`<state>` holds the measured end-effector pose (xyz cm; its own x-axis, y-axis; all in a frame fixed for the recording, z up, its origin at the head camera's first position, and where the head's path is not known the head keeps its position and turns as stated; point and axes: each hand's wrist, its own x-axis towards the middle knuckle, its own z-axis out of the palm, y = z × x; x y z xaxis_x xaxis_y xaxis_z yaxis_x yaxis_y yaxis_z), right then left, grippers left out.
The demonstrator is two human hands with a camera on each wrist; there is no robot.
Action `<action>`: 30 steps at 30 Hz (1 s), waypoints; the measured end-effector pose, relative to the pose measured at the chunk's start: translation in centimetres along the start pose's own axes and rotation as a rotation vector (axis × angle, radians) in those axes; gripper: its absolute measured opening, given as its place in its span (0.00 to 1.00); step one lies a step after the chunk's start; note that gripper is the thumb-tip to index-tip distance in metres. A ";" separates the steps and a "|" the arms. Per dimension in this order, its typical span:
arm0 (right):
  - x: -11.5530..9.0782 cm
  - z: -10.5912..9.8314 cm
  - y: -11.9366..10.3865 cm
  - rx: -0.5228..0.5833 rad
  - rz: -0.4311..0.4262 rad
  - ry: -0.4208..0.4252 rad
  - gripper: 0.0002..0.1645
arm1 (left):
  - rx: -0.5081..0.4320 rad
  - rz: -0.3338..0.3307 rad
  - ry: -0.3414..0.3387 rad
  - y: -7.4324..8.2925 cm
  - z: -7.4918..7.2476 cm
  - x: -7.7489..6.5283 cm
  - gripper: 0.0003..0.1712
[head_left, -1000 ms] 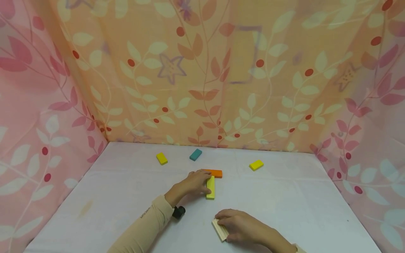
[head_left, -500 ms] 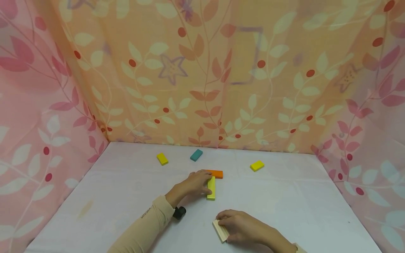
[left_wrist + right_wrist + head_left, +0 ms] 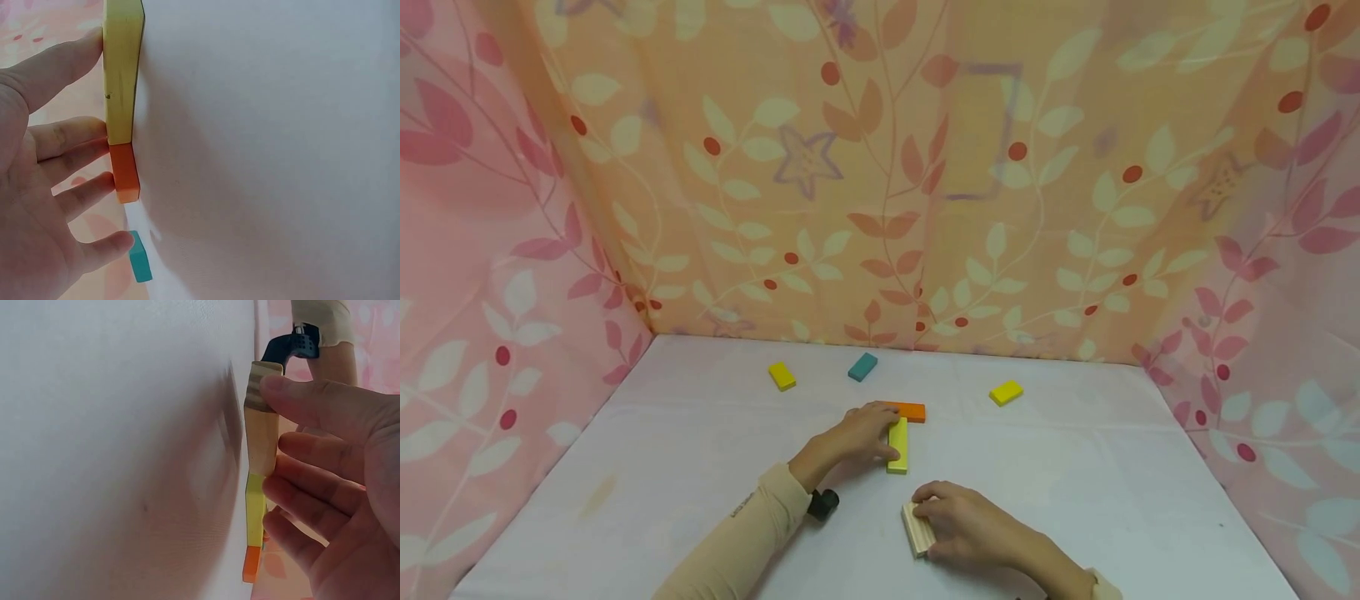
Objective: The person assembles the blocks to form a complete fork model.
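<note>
In the head view my left hand (image 3: 859, 433) rests on a yellow-green block (image 3: 899, 446) that lies lengthwise, its far end meeting a crosswise orange block (image 3: 913, 412). Seen from the left wrist, the thumb and fingers (image 3: 69, 137) are fairly straight, with tips touching the yellow-green block and the orange one. Nearer the front, my right hand (image 3: 966, 525) pinches a bare wooden block (image 3: 916, 530) between thumb and fingers. The right wrist view shows this wooden block (image 3: 261, 425) raised off the cloth, its shadow beside it.
Toward the back lie a yellow block (image 3: 782, 376), a teal block (image 3: 862, 367) and a second yellow block (image 3: 1006, 392). A black wrist camera (image 3: 823, 504) hangs under the left forearm. Floral curtains (image 3: 880, 208) enclose the white table (image 3: 1075, 467).
My right hand has moved slightly forward with the wooden block, which has turned a little straighter. The left hand and the blocks beneath it have stayed put.
</note>
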<state>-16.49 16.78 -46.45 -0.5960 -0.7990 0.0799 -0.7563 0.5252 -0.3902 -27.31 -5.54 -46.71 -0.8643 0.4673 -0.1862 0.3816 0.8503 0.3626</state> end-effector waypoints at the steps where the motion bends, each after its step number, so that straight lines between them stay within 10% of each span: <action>1: 0.1 0.0 0.0 0.009 0.014 0.000 0.24 | 0.001 0.000 0.000 0.0 -0.1 0.0 0.38; 30: 3.7 -0.1 0.2 0.010 0.121 0.038 0.24 | -0.019 -0.015 -0.001 0.0 -0.1 0.3 0.38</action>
<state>-18.89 13.93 -46.12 -0.6926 -0.7183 0.0660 -0.6757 0.6139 -0.4082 -27.63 -5.44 -46.71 -0.8695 0.4549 -0.1923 0.3623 0.8522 0.3775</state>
